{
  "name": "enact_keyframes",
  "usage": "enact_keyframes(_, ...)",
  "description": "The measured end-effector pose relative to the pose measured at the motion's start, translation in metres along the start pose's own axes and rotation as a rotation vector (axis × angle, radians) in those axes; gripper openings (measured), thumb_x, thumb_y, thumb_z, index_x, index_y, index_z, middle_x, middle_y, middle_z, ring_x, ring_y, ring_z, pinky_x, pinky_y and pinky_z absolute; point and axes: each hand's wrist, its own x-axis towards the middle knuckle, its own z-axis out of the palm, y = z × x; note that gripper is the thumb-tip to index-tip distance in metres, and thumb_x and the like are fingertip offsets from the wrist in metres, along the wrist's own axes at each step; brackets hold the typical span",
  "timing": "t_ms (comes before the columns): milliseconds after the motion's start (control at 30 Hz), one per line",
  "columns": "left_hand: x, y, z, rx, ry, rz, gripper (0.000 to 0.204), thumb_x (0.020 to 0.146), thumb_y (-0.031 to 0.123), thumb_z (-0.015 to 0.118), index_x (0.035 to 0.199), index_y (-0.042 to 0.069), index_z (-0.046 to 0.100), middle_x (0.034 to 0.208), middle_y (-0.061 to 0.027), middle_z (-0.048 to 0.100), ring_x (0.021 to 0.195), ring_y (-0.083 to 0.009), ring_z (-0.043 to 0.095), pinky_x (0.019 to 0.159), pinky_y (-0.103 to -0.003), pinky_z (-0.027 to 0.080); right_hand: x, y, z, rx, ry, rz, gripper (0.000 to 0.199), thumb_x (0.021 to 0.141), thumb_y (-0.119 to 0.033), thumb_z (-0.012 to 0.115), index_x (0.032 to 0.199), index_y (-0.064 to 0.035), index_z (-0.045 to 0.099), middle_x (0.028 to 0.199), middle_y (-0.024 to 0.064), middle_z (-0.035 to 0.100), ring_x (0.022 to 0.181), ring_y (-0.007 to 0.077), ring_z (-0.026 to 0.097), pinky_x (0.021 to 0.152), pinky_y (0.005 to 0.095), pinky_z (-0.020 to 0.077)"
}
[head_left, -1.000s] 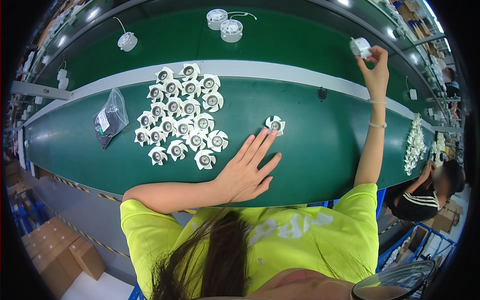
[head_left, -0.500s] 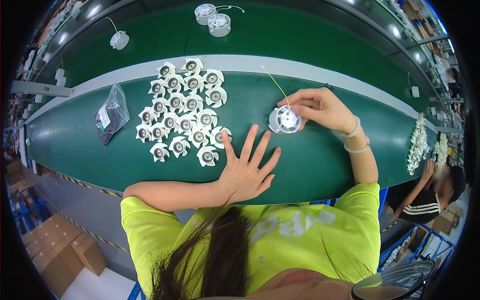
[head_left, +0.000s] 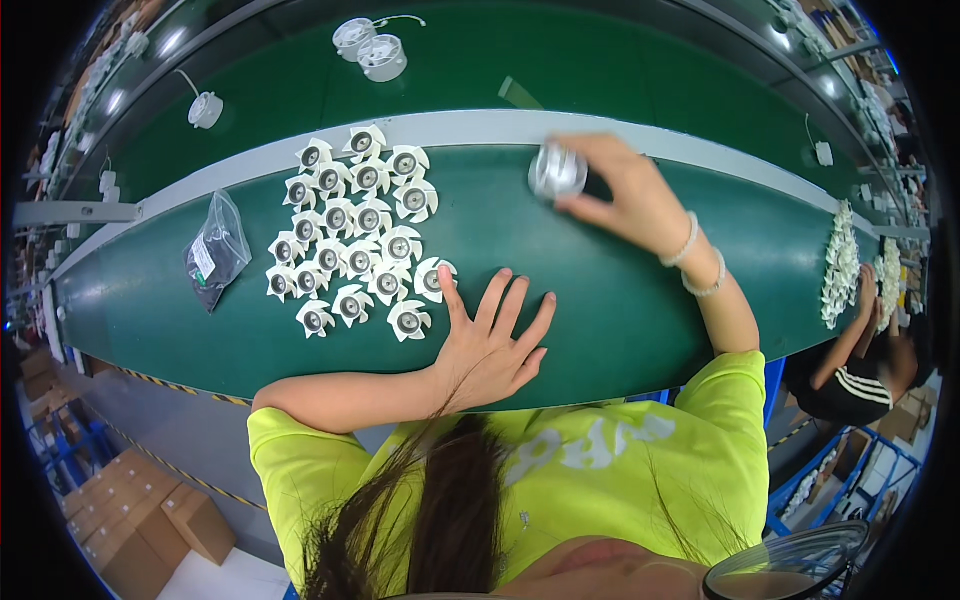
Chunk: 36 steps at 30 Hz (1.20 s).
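The scene is evenly and brightly lit from overhead; lamp glare is caught as pale patches on the green belt [head_left: 640, 60] beyond the right hand [head_left: 630, 195]. Only soft, short shadows are thrown beneath both hands. Motion blur is seen on the white fan [head_left: 557, 172] at that hand's fingertips. Straight edges are bent hard toward the black fisheye rim.

Counts, head view:
- white fan impellers [head_left: 362, 235] in cluster on green belt: about 17
- fan unit [head_left: 557, 172] in right hand [head_left: 632, 200]: 1
- round white fan units [head_left: 369, 47] on far belt: 3
- clear plastic bag [head_left: 214, 250]: 1
- bead bracelets [head_left: 700, 262] on right wrist: 2
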Motion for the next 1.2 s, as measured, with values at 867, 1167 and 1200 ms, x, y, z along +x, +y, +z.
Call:
enact_keyframes(867, 0.014, -0.002, -0.011, -0.131, -0.131, 0.177, 0.057, 0.082, 0.02, 0.071, 0.134, 0.001, 0.058, 0.142, -0.0256, 0.046, 0.131, -0.044, 0.044, 0.116, -0.064, 0.027, -0.094, -0.108, -0.054, -0.266, 0.997, -0.366, 0.03, 0.085, -0.02, 0.066, 0.114, -0.0185, 0.06, 0.11, 0.003, 0.062, 0.091, 0.0228, 0.059, 0.083, 0.0425, 0.0485)
enact_keyframes(1167, 0.015, 0.0, -0.009, -0.082, -0.171, 0.187, 0.06, 0.084, 0.022, 0.07, 0.138, 0.003, 0.055, 0.141, -0.025, 0.045, 0.131, -0.0425, 0.044, 0.114, -0.066, 0.028, -0.088, -0.121, -0.062, -0.744, 1.244, -0.375, 0.016, 0.092, -0.027, 0.058, 0.109, -0.0245, 0.057, 0.093, -0.0033, 0.065, 0.079, 0.0182, 0.057, 0.079, 0.0398, 0.0457)
enact_keyframes(1200, 0.015, -0.001, -0.012, -0.096, -0.177, 0.237, 0.06, 0.084, 0.022, 0.07, 0.138, 0.003, 0.055, 0.141, -0.025, 0.045, 0.131, -0.0425, 0.044, 0.114, -0.066, 0.028, -0.095, -0.121, -0.068, -0.813, 1.266, -0.362, 0.015, 0.093, -0.028, 0.057, 0.108, -0.0252, 0.057, 0.091, -0.004, 0.065, 0.078, 0.0177, 0.057, 0.079, 0.0395, 0.0454)
